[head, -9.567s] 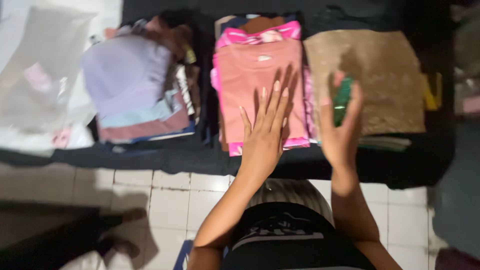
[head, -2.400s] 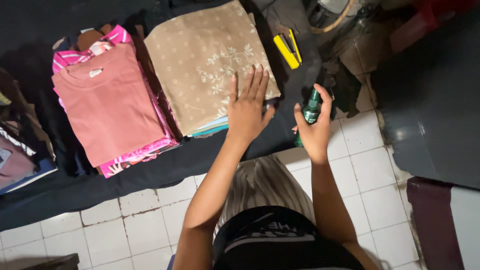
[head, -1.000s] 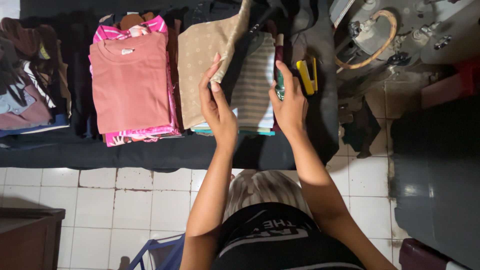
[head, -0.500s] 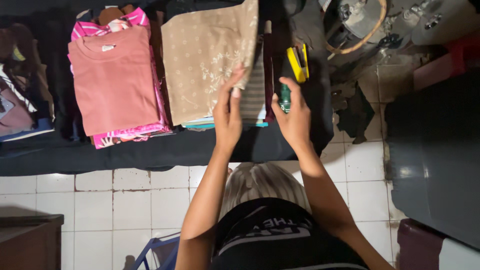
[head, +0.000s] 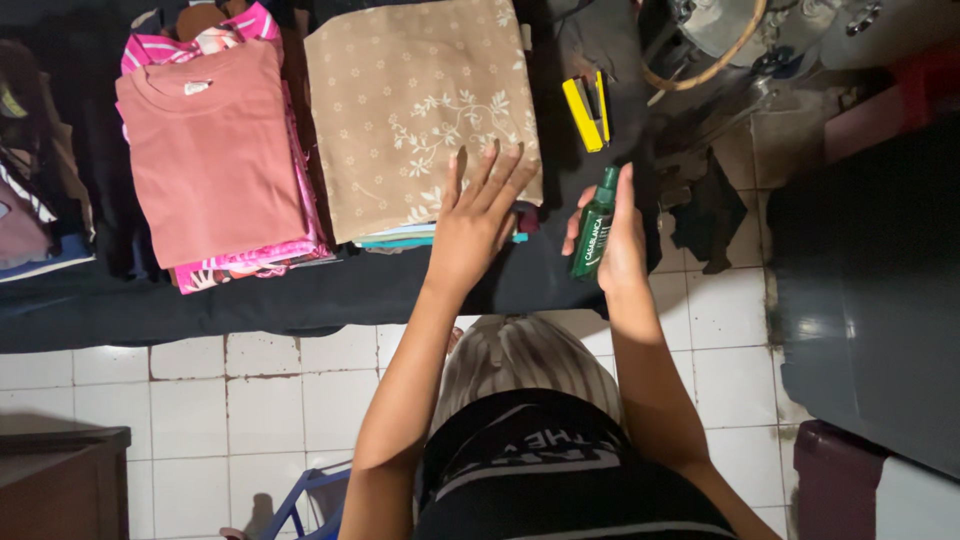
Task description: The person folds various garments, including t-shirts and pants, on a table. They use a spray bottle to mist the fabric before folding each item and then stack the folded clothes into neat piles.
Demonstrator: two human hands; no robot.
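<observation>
You look down on a white tiled floor [head: 190, 400] with dark grout, dimly lit. A dark cloth [head: 150, 305] spreads across the far side; a dark grey panel [head: 870, 300] lies right.

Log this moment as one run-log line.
left hand: flat on folded beige floral cloth | right hand: holds small green spray bottle | beside: pink shirt stack

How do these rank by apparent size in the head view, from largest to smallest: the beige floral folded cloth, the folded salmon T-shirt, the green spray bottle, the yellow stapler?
1. Beige floral folded cloth
2. Folded salmon T-shirt, only slightly smaller
3. and 4. Green spray bottle in the right hand and yellow stapler: they look alike, so no ranking.
</observation>
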